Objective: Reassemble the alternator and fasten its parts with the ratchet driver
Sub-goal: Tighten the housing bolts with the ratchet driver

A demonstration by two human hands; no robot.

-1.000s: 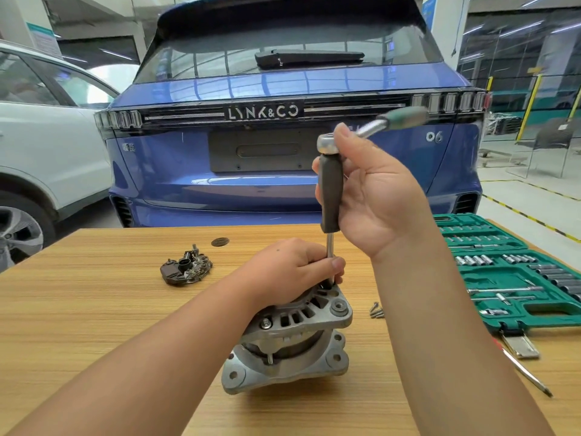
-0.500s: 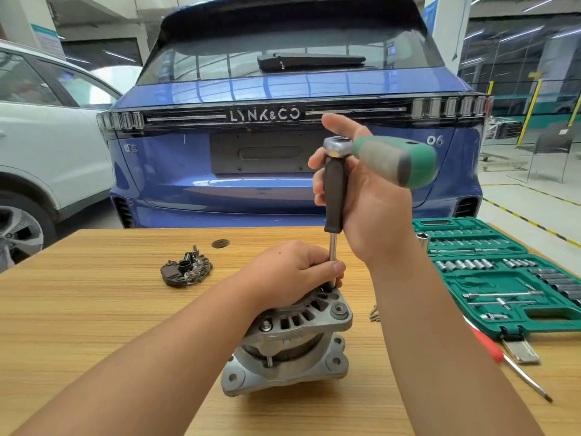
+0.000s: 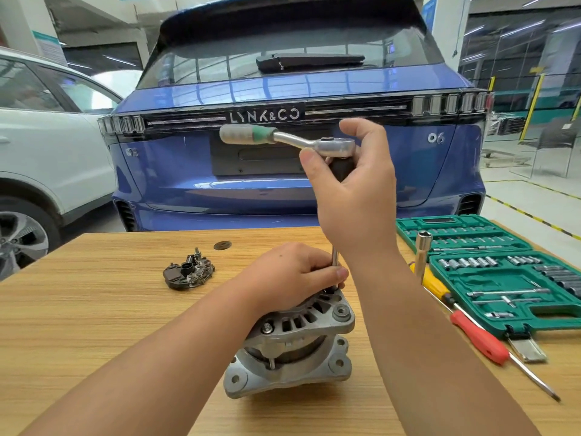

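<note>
The silver alternator (image 3: 298, 344) stands on the wooden table (image 3: 94, 309) in front of me. My left hand (image 3: 292, 272) lies over its top and pinches the thin steel shaft (image 3: 335, 258) of the driver where it meets the housing. My right hand (image 3: 355, 190) grips the driver's dark vertical handle just below the ratchet head. The ratchet (image 3: 283, 140) sits on top of that handle, its grey and green grip pointing left. A dark rectifier plate (image 3: 188, 273) lies apart on the table to the left.
A green socket set case (image 3: 503, 278) lies open at the right. A red-handled screwdriver (image 3: 481, 338), a yellow-handled one (image 3: 432, 283) and an upright long socket (image 3: 422, 253) are beside it. A small dark washer (image 3: 222, 245) lies farther back. A blue car (image 3: 298, 136) stands behind the table.
The ratchet's grip has swung round from pointing right to pointing left. My right hand has turned with it. My left hand and the alternator have stayed put.
</note>
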